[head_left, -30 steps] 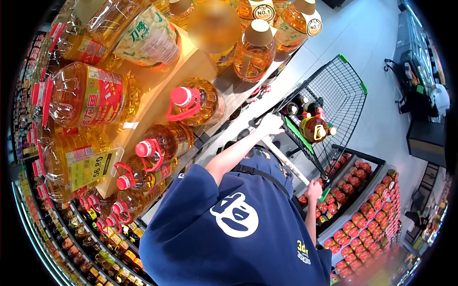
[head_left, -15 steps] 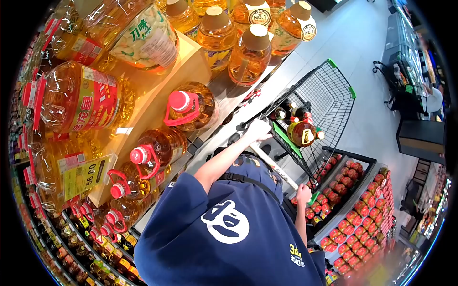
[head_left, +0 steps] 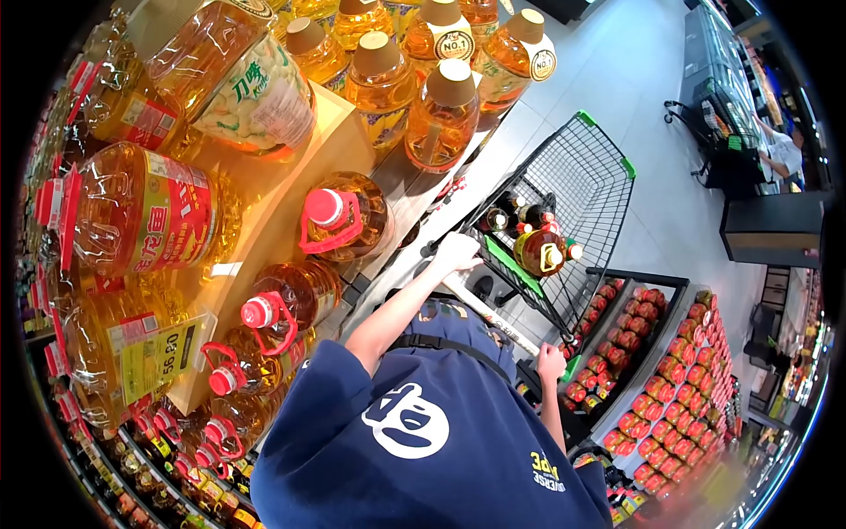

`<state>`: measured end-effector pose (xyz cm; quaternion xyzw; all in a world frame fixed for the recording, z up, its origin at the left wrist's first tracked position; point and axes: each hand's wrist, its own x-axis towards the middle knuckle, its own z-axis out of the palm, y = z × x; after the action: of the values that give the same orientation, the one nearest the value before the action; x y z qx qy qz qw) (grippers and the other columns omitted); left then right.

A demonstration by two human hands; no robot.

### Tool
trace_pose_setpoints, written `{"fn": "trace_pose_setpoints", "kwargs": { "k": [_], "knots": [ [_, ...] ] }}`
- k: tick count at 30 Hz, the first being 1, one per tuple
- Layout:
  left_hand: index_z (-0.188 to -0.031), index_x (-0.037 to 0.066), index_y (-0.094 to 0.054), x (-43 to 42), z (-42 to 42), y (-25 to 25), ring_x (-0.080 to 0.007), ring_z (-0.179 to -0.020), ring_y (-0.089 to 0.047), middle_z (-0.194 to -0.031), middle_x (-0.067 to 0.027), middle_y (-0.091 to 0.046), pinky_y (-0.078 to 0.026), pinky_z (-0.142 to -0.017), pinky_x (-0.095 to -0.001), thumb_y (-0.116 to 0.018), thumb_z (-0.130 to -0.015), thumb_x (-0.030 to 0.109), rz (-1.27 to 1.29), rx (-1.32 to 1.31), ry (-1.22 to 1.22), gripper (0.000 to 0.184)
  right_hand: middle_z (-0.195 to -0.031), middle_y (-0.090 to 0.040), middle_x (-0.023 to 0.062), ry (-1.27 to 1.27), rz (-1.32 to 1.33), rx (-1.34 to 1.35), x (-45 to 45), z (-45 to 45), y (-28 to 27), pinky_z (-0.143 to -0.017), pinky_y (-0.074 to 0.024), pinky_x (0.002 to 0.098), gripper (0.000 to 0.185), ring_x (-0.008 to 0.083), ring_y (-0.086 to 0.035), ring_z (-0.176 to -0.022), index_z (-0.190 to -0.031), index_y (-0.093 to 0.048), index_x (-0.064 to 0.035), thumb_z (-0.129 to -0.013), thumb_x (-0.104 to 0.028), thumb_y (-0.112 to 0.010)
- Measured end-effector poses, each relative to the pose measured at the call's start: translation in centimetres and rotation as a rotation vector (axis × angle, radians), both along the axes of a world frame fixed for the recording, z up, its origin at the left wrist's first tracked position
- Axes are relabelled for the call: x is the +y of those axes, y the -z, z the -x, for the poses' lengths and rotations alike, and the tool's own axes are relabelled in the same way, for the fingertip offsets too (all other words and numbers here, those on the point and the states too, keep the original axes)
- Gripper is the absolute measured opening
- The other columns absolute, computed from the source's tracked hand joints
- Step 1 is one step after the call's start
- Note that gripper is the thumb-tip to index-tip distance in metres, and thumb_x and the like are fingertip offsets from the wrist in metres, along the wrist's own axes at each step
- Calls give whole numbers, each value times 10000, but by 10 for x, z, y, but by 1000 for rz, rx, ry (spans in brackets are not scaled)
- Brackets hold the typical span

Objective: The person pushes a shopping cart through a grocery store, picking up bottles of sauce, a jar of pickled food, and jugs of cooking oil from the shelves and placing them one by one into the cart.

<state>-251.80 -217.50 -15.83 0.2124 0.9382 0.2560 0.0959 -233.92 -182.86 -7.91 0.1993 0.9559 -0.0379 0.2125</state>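
Note:
My left hand (head_left: 456, 252) is closed around one end of the pale handle bar (head_left: 483, 309) of a shopping cart. At the bar's other end, my right hand (head_left: 551, 361) is wrapped round it too. In front of my hands is the black wire shopping cart (head_left: 589, 181) with green corner pieces. A large bottle of brown liquid (head_left: 538, 253) with a yellow handle lies in the basket near me. Several smaller dark bottles (head_left: 536, 215) lie beside it. My fingers hide the parts of the bar that they grip.
Large oil bottles (head_left: 344, 216) with red caps line a wooden shelf (head_left: 295, 176) close on my left. Gold-capped oil bottles (head_left: 443, 115) stand farther along. Stacked red-labelled jars (head_left: 674, 388) fill a display at right. Another person (head_left: 780, 152) is near a dark cart (head_left: 731, 159) at far right.
The cart and both my hands sit slightly lower and farther left in view, while the nearby shelf has shifted slightly downward. Both hands keep hold of the bar.

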Motion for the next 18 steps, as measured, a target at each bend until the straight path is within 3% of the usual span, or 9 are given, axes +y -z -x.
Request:
{"fn": "trace_pose_setpoints", "kwargs": {
  "k": [18],
  "knots": [
    [-712, 71, -669, -14, 10, -16, -286, -678, -644, -653, -116, -633, -493, -629, -405, -636, -750, 481, 50, -72, 101, 413, -685, -631, 197, 14, -32, 102, -24, -14, 5, -625, -486, 461, 360, 381, -625, -655, -731, -699, -78, -852, -346, -491]
  ]
}}
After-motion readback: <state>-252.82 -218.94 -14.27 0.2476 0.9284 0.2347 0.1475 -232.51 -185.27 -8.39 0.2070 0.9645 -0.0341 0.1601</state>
